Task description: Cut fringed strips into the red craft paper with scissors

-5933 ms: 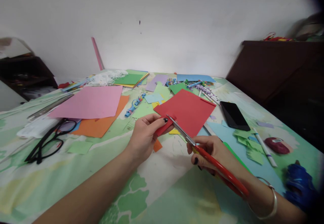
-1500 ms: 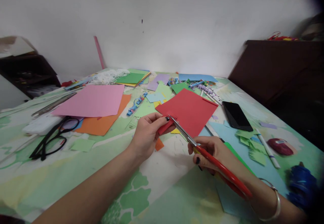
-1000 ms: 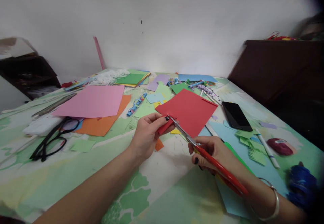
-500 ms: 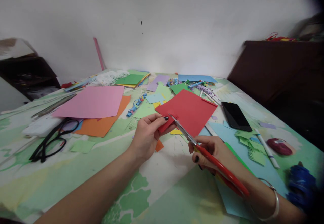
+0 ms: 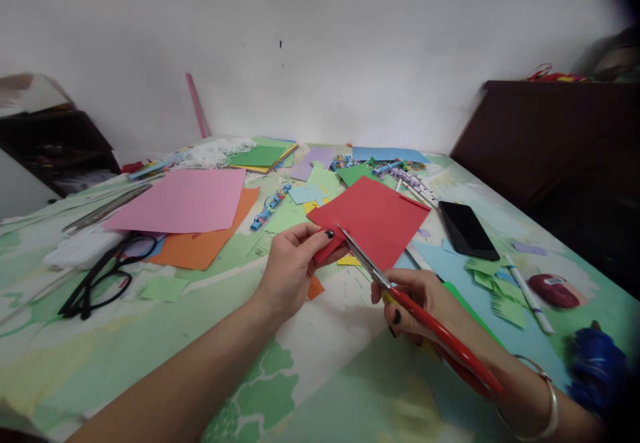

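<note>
My left hand [image 5: 290, 266] pinches a small piece of red paper [image 5: 326, 251] between thumb and fingers. My right hand [image 5: 413, 296] grips scissors [image 5: 425, 316] with long red handles and metal blades. The blade tips touch or nearly touch the paper's upper edge, close to my left thumb; whether they are cutting through it I cannot tell. Behind both hands lies a larger red sheet [image 5: 375, 216], partly covered by the left hand and the scissors. Small yellow paper [image 5: 349, 261] and orange paper [image 5: 315, 287] scraps lie beneath, between the hands.
Pink paper [image 5: 180, 199] and orange paper [image 5: 207, 249] lie left, beside black-framed glasses [image 5: 105, 279]. To the right are a phone [image 5: 469, 229], fringed green paper [image 5: 500, 289], a white stick [image 5: 530, 296] and a blue object [image 5: 595, 366]. A blue decorated stick [image 5: 270, 207] lies centrally.
The scissor handles and my right thumb have shifted slightly to the right and down. My left hand keeps its pinch on the red paper, almost unmoved.
</note>
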Available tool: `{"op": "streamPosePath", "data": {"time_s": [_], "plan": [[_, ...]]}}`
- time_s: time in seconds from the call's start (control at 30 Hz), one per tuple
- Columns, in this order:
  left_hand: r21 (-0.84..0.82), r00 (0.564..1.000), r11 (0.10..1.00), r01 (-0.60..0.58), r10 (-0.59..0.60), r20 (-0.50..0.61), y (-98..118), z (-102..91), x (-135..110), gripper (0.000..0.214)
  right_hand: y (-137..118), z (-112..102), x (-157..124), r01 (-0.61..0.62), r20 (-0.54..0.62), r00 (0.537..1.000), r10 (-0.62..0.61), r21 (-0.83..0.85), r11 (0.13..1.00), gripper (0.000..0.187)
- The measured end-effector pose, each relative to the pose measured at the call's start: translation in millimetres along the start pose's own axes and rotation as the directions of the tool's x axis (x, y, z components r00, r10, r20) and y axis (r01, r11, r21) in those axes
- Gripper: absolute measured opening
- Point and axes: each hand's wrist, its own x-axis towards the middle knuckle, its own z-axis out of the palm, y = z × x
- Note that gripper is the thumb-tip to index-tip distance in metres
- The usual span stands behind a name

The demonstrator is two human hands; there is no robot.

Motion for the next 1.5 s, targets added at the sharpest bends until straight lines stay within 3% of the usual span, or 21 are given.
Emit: {"op": "streamPosePath", "data": {"time_s": [1.0,1.5], "plan": [[0.021,1.0,1.0,0.004,-0.004,0.02,-0.1,-1.8,1.1,0.011,5.3,-0.8,2.5,-0.039,-0.04,0.998,0.038,-0.017,0.999,0.038],[0.02,1.0,1.0,0.001,-0.001,0.025,-1.0,-1.5,1.1,0.011,2.2,-2.1,1.0,-0.005,0.017,1.0,0.005,-0.026,1.0,0.048]]}}
